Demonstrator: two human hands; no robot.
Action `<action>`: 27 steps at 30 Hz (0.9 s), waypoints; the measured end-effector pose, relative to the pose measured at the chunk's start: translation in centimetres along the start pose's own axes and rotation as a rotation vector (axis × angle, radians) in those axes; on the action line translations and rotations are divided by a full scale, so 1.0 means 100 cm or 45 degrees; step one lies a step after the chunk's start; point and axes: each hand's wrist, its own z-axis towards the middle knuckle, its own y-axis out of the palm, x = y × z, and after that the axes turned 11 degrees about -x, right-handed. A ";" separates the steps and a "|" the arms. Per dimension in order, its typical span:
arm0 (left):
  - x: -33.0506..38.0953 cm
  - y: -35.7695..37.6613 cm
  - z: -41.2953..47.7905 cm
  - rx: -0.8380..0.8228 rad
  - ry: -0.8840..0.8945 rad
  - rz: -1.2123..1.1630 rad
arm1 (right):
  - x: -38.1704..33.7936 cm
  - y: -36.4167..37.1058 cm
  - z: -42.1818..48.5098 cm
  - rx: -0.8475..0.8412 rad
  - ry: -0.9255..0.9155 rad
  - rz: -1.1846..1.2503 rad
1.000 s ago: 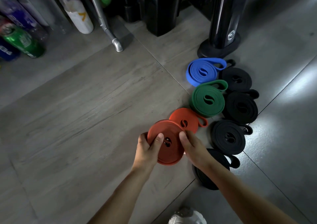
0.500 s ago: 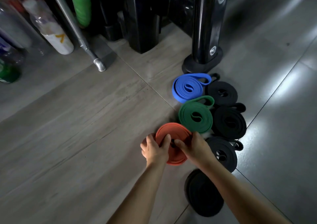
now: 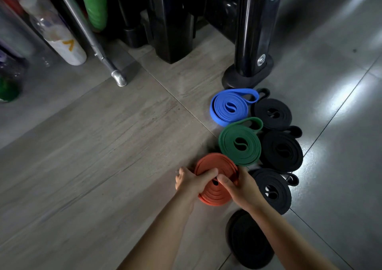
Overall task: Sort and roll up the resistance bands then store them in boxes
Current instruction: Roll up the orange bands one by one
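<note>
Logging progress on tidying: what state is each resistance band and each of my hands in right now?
Orange rubber resistance band: coiled, gripped on both sides.
Left hand: grips the orange coil.
Right hand: grips it too.
Green rubber band: coiled, on the floor.
Blue rubber band: coiled, on the floor.
Four black rubber bands: coiled, on the floor.

Floor [image 3: 103, 156], as found. The first roll [image 3: 215, 196] lies between the left hand [image 3: 192, 184] and the right hand [image 3: 241, 189], both gripping it. The second roll [image 3: 239, 143] sits just beyond the hands. The third roll [image 3: 229, 106] is beyond that, before the machine foot [image 3: 246, 77]. A column of three rolls [image 3: 282, 150] runs away to the right of the right hand. Another roll [image 3: 248, 243] lies nearer the person, beneath the right forearm. Bottles [image 3: 64, 40] stand far beyond and left of the left hand.
</note>
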 end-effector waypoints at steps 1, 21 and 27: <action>-0.001 0.003 -0.003 0.015 0.001 0.039 | 0.001 -0.003 -0.001 -0.024 -0.021 0.032; -0.025 -0.068 -0.073 -0.011 0.524 0.834 | -0.041 0.005 -0.037 -0.224 -0.310 -0.617; -0.031 -0.082 -0.090 0.082 0.786 1.410 | -0.070 0.010 -0.046 -0.251 -0.727 -0.973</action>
